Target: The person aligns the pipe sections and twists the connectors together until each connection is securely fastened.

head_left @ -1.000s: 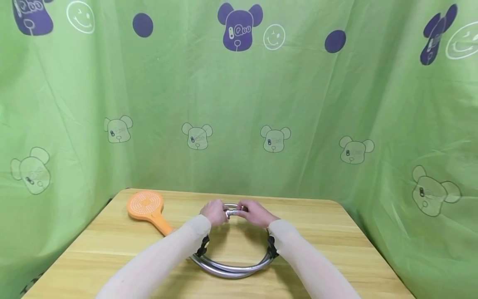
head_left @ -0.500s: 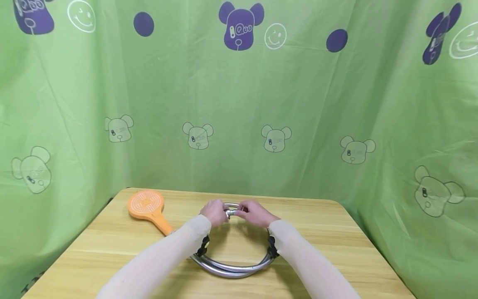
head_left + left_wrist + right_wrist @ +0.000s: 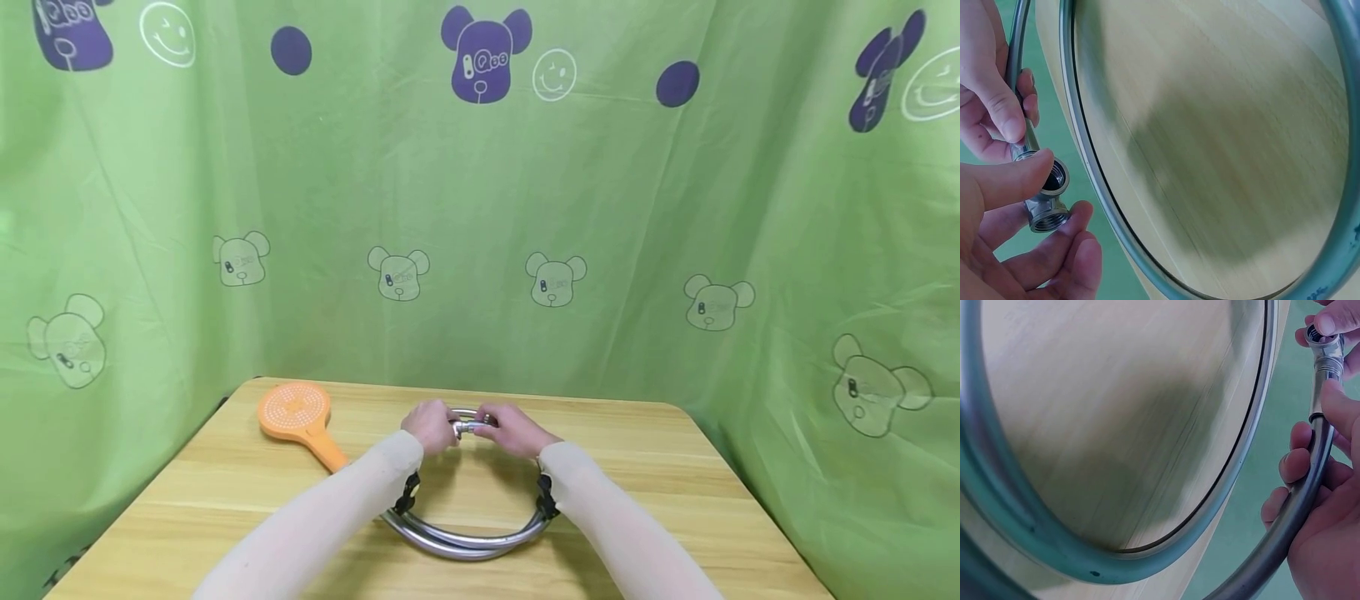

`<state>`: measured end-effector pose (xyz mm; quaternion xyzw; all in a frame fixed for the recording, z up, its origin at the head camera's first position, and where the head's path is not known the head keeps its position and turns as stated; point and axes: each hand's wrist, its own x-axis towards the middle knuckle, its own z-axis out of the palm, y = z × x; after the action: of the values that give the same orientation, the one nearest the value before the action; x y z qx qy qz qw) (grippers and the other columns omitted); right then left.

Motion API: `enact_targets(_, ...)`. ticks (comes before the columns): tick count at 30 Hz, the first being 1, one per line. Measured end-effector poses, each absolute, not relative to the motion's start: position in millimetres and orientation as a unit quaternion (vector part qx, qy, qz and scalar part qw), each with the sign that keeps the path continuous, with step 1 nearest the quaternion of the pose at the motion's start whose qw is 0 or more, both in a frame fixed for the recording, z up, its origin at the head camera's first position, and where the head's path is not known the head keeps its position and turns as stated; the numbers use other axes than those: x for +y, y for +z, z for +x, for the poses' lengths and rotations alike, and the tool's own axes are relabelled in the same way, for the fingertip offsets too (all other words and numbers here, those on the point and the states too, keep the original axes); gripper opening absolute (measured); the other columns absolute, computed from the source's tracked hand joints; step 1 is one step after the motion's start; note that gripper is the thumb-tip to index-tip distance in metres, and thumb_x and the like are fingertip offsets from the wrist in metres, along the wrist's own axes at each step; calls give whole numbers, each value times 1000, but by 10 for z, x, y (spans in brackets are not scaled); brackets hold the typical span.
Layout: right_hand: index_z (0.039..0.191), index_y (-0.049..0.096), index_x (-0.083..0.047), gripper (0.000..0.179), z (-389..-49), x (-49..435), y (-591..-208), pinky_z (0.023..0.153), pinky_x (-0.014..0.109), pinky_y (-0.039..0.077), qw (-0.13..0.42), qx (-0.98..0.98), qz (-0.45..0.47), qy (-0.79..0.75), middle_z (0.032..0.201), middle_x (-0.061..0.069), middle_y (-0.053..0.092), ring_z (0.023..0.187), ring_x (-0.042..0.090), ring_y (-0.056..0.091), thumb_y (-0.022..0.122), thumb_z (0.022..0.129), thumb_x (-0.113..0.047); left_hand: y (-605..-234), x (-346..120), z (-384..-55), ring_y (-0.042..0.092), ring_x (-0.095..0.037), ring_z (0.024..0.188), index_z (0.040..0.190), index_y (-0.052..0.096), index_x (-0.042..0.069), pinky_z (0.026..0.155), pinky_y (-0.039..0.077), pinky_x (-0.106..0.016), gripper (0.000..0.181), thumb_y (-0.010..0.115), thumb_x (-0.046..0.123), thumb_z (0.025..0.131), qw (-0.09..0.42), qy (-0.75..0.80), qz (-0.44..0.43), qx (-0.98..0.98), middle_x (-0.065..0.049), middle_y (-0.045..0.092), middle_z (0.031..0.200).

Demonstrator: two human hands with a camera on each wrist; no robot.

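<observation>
My left hand [image 3: 431,427] holds a silver metal tee fitting [image 3: 1042,209] between thumb and fingers, above the far part of the table. Two threaded openings of the fitting face the left wrist camera. My right hand [image 3: 516,430] grips the metal end [image 3: 1321,397] of a grey shower hose [image 3: 465,550], its fingers curled round it. That end meets the fitting, in line with it; how far the threads engage is hidden. The rest of the hose lies coiled in a loop on the table, partly under my forearms.
An orange shower head [image 3: 295,410] lies at the table's far left, its spray face up and its handle running behind my left forearm. The wooden table [image 3: 637,492] has a far edge just past my hands. A green patterned curtain [image 3: 465,342] surrounds it.
Both hands stay in the same place with the fitting and hose end between them. Only the right fingers shift slightly on the hose end.
</observation>
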<state>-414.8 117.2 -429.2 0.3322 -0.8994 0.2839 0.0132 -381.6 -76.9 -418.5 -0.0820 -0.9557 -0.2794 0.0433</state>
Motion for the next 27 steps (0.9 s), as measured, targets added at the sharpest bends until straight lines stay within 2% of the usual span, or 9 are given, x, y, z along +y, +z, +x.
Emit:
enact_targets(7,96,67,-9,13,-4168,1171,-4300,58,24,42,34,-895,358,264,76,-3,56,66,8,46,63,99,-20,-4189,-775,-3820,57,-18,70,103,80,19,63,46,-34,31,85,12,73,47,-279,-81,-956,0,70,81)
enact_targets(12,98,68,-7,17,-4190,1160,-4305,63,25,41,14,-899,352,261,77,-3,55,70,10,47,60,101,-21,-4201,-770,-3826,57,-18,71,99,80,18,64,47,-34,29,86,11,71,49,-280,-75,-956,1,70,80)
enact_targets(20,101,69,-3,23,-4183,1148,-4290,70,31,45,-5,-902,338,268,86,11,63,75,13,50,55,104,-20,-4203,-769,-3813,56,-18,69,97,80,19,62,45,-34,27,86,11,72,47,-282,-76,-955,2,68,76)
enact_targets(24,100,68,-3,24,-4176,1141,-4288,65,28,44,-18,-907,316,279,80,5,59,71,12,48,57,103,-25,-4193,-781,-3809,57,-18,68,98,80,18,63,45,-33,28,85,10,72,38,-292,-76,-953,2,68,76)
enact_targets(27,99,63,-7,18,-4176,1142,-4294,62,28,44,-19,-903,311,294,79,0,56,70,12,48,64,99,-24,-4177,-793,-3811,57,-19,68,100,79,17,64,46,-34,30,85,9,72,32,-302,-75,-950,2,68,76)
